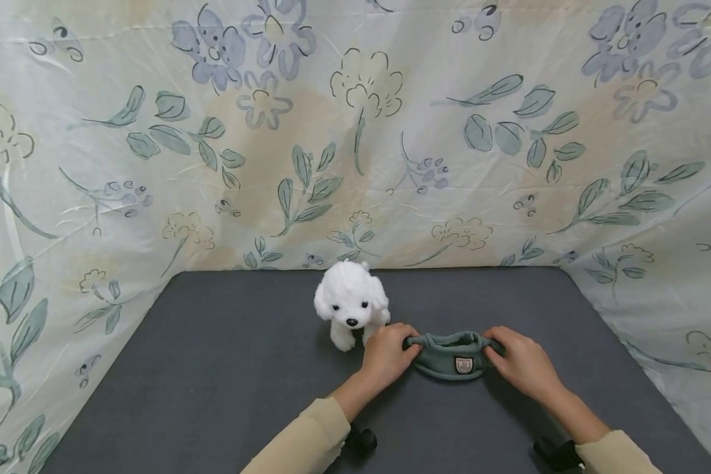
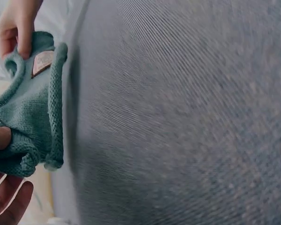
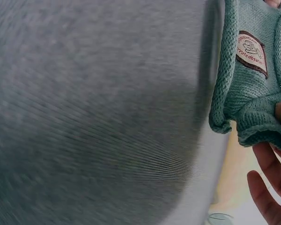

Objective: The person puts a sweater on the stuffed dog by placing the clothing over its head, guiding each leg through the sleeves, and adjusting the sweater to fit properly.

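A small green knitted sweater (image 1: 444,359) with rolled edges and a stitched badge is stretched between both hands, right of the plush dog. My left hand (image 1: 389,352) pinches its left sleeve, and my right hand (image 1: 524,361) pinches the right one. In the left wrist view the sweater (image 2: 30,103) shows its rolled hem, with a thumb pressed on the near sleeve. The right wrist view shows the sweater's badge (image 3: 251,54) and the short sleeve opening above the fingers (image 3: 271,173). Just behind my left hand stands the white plush dog (image 1: 349,296), facing me, one front leg partly hidden.
A dark grey table (image 1: 213,368) lies beneath everything. Floral fabric (image 1: 355,131) hangs behind it and along both sides. Black wrist gear (image 1: 363,442) shows under the left forearm, and more black gear (image 1: 557,454) under the right.
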The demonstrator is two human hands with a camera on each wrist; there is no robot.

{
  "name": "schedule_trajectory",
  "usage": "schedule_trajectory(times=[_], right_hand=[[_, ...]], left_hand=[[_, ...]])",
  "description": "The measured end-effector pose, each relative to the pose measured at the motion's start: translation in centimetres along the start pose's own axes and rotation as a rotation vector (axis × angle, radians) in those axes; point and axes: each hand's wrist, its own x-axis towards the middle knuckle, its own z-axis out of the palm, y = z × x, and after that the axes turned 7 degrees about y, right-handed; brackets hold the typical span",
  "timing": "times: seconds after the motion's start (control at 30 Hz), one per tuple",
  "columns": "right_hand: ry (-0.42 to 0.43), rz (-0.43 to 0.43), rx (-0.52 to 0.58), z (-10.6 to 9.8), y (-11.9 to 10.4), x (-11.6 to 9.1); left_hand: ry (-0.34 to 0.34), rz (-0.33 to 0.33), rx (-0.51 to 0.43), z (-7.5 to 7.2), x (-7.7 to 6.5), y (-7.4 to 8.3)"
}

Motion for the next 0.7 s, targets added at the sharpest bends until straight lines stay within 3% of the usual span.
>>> schedule_trajectory(times=[0.17,0.4,0.7], right_hand=[[0.05,-0.074,-0.013,-1.1,-0.5,0.6],[0.063,-0.115,-0.038,-3.7,-1.8,1.6],[0.149,-0.27,-0.037,-6.2,-3.6,3.5]], left_hand=[[0.004,0.036,-0.008,-1.5,-0.2,0.9],[0.03,0.112,0.006,-4.3,-0.2,2.3],[0.039,0.175,-0.025,-8.4,0.5,3.2]])
